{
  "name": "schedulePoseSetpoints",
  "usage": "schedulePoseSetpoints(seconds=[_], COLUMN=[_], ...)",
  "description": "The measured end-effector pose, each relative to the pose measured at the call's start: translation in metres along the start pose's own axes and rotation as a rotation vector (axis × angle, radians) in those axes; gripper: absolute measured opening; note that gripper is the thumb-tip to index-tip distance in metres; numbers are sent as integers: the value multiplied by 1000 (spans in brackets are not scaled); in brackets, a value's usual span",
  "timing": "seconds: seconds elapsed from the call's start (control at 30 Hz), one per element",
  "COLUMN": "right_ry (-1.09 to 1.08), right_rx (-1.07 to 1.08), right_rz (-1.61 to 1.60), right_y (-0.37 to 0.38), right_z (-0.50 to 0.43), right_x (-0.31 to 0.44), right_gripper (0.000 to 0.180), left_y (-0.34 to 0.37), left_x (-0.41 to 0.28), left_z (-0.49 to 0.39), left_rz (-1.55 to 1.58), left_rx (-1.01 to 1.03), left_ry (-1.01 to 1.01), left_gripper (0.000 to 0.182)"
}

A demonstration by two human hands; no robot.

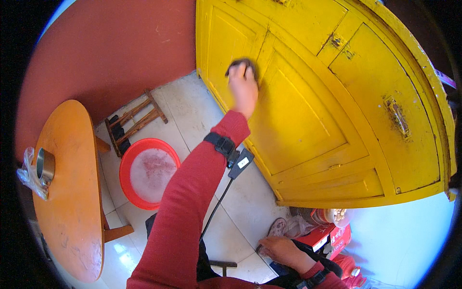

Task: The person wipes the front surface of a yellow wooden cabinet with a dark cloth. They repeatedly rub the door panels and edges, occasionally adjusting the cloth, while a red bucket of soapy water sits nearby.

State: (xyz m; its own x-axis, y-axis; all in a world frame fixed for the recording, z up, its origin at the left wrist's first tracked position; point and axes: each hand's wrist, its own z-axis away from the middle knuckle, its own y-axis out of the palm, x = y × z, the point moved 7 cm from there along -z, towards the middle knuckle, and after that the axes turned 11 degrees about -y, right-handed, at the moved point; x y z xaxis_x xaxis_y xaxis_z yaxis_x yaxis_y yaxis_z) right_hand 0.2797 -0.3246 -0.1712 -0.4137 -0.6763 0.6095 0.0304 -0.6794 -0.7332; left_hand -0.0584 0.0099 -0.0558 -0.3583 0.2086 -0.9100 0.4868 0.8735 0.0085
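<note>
My left hand (244, 88) presses a dark cloth or scrubbing pad (249, 65) against a door of the yellow wooden cabinet (296, 119). The hand is slightly blurred, and the fingers cover part of the pad. A wristband with a black cabled device sits on that forearm. My right hand (285, 251) lies low at the right, by my dark-clothed leg and near a shoe; whether it holds anything is hidden. Left of my left forearm, a red plastic basin (124, 177) of sudsy water stands on the tiled floor.
An orange oval table (68, 216) stands at the left, bearing a metal cup (46, 164) and a clear plastic bag (30, 177). A folded wooden stool (139, 113) lies by the red wall. Red boxes (339, 240) and a container of light pieces (339, 215) sit beyond the cabinet's lower end.
</note>
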Motion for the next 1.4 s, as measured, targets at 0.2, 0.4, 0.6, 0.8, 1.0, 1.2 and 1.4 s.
schedulePoseSetpoints(seconds=[0.2, 0.4, 0.6, 0.8, 1.0, 1.2, 1.4], right_ry=[-50, -65, -71, -69, -30, -17, 23], right_rx=[8, 90, -2, 50, 33, 80, 82], right_rz=[15, 56, 53, 83, 99, 113, 120], right_y=[4, 12, 0, 5, 6, 14, 15], right_z=[3, 4, 7, 8, 8, 6, 3], right_x=[6, 11, 17, 22, 18, 14, -1], right_gripper=[35, 35, 31, 31, 33, 34, 35], left_y=[29, 15, 21, 20, 13, 27, -13], left_x=[-88, -111, -106, -114, -121, -131, -163], left_z=[-32, 33, -1, 27, 28, 81, 201], left_rz=[-41, 157, 58, 151, 72, 171, 340], left_rx=[-61, 153, -33, 134, 67, 200, 650], left_ry=[30, 261, 184, 188, 270, 90, 306], left_gripper=[19, 27, 24, 24, 23, 15, 19])
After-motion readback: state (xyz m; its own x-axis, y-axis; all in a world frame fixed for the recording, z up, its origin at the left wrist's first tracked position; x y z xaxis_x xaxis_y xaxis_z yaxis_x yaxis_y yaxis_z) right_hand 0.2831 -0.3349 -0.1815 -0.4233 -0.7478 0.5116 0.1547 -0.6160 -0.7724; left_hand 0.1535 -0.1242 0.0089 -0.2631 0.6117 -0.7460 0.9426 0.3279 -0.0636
